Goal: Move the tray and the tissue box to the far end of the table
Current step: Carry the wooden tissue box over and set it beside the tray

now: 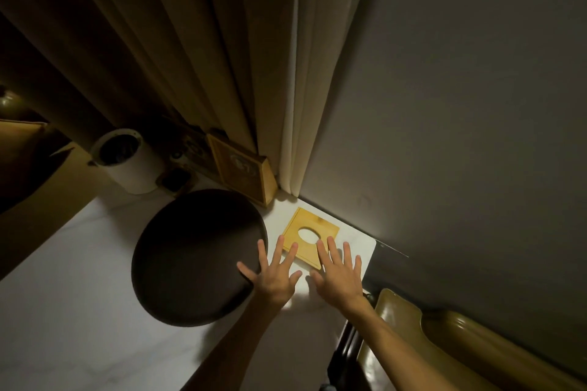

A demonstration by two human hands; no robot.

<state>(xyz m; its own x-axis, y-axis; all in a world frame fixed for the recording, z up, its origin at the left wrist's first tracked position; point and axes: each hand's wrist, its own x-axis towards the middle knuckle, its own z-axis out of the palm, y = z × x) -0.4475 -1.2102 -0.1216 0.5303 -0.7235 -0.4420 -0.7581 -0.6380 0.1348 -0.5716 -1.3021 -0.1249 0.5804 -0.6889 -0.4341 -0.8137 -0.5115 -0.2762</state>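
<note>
A round dark tray lies on the white table, left of centre. A square wooden tissue box with an oval opening on top sits near the wall corner, to the right of the tray. My left hand hovers with fingers spread between the tray's right rim and the box, its fingertips at the box's near-left edge. My right hand is spread too, with fingertips over the box's near-right corner. Neither hand holds anything.
A wooden framed box leans against the curtain behind the tray. A white cylindrical container and small dark items stand at the back left. A grey wall borders the table on the right; a chair back is at lower right.
</note>
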